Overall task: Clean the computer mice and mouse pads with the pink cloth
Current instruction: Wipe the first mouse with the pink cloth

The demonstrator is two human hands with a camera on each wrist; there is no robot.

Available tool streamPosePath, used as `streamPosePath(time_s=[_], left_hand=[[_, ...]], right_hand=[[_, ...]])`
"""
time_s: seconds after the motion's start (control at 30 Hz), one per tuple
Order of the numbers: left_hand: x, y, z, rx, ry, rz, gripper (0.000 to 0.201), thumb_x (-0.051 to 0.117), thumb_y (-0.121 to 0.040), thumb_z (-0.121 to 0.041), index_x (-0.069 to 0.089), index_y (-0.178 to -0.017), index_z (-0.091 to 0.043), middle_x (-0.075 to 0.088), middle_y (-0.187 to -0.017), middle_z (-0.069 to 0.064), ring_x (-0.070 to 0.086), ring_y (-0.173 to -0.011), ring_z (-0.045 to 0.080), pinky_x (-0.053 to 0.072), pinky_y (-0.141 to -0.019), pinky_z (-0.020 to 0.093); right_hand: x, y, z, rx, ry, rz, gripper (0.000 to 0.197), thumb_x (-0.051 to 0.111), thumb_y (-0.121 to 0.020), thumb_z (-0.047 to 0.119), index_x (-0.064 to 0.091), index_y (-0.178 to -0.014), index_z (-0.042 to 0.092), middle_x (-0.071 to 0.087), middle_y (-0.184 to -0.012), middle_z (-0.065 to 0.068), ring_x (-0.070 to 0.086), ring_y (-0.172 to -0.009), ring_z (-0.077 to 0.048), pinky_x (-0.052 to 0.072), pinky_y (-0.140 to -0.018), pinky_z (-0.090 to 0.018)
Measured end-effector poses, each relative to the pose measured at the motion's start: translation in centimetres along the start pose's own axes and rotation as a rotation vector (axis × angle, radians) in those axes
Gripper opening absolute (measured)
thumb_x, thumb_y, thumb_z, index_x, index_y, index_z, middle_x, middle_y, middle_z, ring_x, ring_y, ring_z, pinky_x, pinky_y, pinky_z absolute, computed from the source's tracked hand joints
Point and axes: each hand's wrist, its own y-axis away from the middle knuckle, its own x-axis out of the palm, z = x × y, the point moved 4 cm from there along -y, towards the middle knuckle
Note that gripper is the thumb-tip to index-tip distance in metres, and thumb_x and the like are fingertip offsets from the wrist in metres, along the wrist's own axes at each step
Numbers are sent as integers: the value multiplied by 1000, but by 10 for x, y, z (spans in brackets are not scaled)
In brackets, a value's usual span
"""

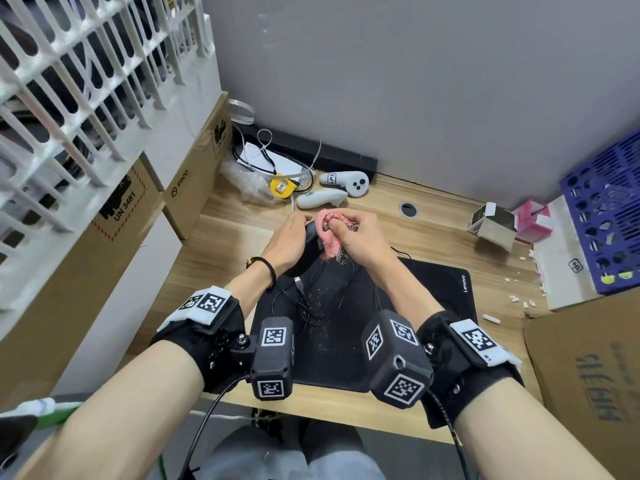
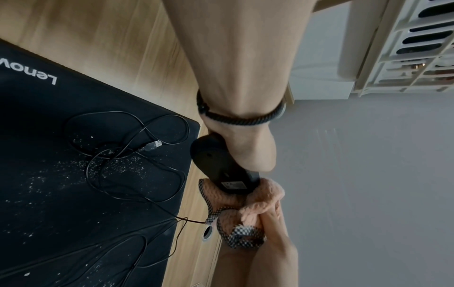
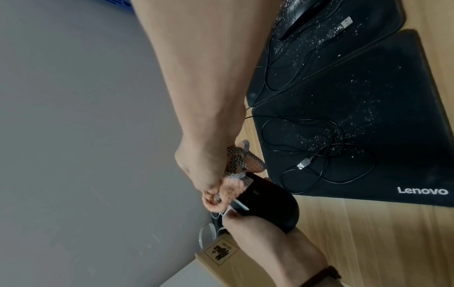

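— Black mouse (image 1: 310,237), where?
— Gripped in the left hand (image 1: 289,242), raised above the far edge of the speckled Lenovo mouse pad (image 1: 429,289).
— And rightward?
— The right hand (image 1: 358,237) is clenched on the pink cloth (image 1: 330,245), pressing it against the mouse.

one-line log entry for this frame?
left hand: holds black mouse | right hand: rubs it with pink cloth | mouse pads: crumbs remain

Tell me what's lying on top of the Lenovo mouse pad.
On the Lenovo mouse pad: looped black cables, a USB plug, white crumbs. Its near part is hidden behind the wrists.
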Motion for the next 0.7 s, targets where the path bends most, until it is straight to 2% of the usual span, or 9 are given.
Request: streamPosePath(time_s=[0.1,0.13,0.2,0.3,0.43,0.53,0.6,0.67,0.7], left_hand=[[1,-2,2,-28,84,31,39,29,-96,-35,61,-113,-20,58,-119,-1,53,-108,19,40,-95,33],[1,-4,4,-63,152,17,44,32,-90,-45,63,-108,-19,62,-115,3,57,-107,26,44,-97,42],[1,-3,7,-133,307,-6,49,39,-76,-59,63,-96,-20,65,-106,12,64,-99,36,49,-91,56],[1,11,-8,-184,527,54,38,53,-79,-54,55,-94,-19,65,-100,18,66,-85,40,52,-73,49],[4,13,-13,-132,653,67,19,48,-97,-34,52,-91,-17,59,-88,11,57,-79,26,45,-68,35],[4,12,-15,-152,695,65,18,47,-99,-30,51,-91,-14,60,-87,12,58,-74,26,48,-70,39],[6,15,-12,-183,745,97,20,47,-98,-28,52,-99,-9,60,-86,16,61,-66,28,53,-65,41],[7,18,-8,-239,815,102,24,48,-97,-28,55,-105,-7,62,-77,16,60,-55,26,54,-54,35],[8,19,-7,-266,849,91,25,47,-97,-29,57,-104,-7,62,-73,14,60,-53,24,53,-53,33]], right_hand=[[0,2,1,-15,-84,-1,23,54,-96,8,71,-105,20,69,-93,9,63,-89,-7,48,-83,-21],[-2,2,-4,17,-126,-34,24,52,-96,8,70,-105,21,68,-92,9,62,-85,-4,48,-79,-19],[-7,3,-17,107,-162,-107,25,50,-97,9,70,-109,17,68,-95,4,60,-84,-5,46,-74,-18],[-11,4,-31,194,-188,-152,27,47,-96,10,71,-110,14,70,-99,-1,63,-92,-17,50,-81,-30],[-8,5,-27,135,-203,-142,27,49,-94,14,70,-110,21,70,-105,-7,63,-101,-26,49,-97,-43],[-12,7,-22,107,-126,-159,24,51,-95,11,69,-104,24,69,-113,-2,61,-111,-23,47,-101,-41],[-16,7,-22,124,-61,-122,24,51,-95,10,67,-94,27,70,-102,3,62,-104,-19,48,-94,-36],[-18,8,-23,153,34,-52,26,49,-95,9,67,-89,27,67,-89,5,61,-91,-17,47,-85,-32],[-17,9,-25,171,67,-24,25,49,-95,10,67,-91,26,66,-89,4,60,-91,-17,47,-84,-31]])
